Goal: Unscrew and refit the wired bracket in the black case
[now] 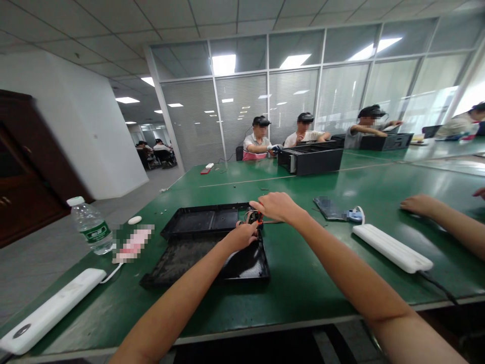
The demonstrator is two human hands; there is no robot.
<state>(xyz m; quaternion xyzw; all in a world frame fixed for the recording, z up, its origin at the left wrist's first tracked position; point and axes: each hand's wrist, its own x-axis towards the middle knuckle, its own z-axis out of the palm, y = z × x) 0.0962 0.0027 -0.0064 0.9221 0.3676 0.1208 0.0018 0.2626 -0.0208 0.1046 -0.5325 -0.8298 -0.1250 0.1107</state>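
Observation:
An open black plastic case (189, 255) lies on the green table in two shallow trays, one behind the other. At its right end, my left hand (244, 236) reaches over the near tray with its fingers closed around a small part. My right hand (278, 206) is just above and to the right, its fingers bent in a pinch. Between the two hands a small orange-and-black item (259, 221) shows, too covered to name. Beside it, a loop of thin wires (247, 218) rests against the case.
On the left are a water bottle (91, 230), a blurred pink item (136, 242) and a white power strip (56, 308). To the right lie a phone (329, 208), another power strip (392, 247) and a co-worker's hand (420, 205). Across the table, people handle black computer cases (314, 161).

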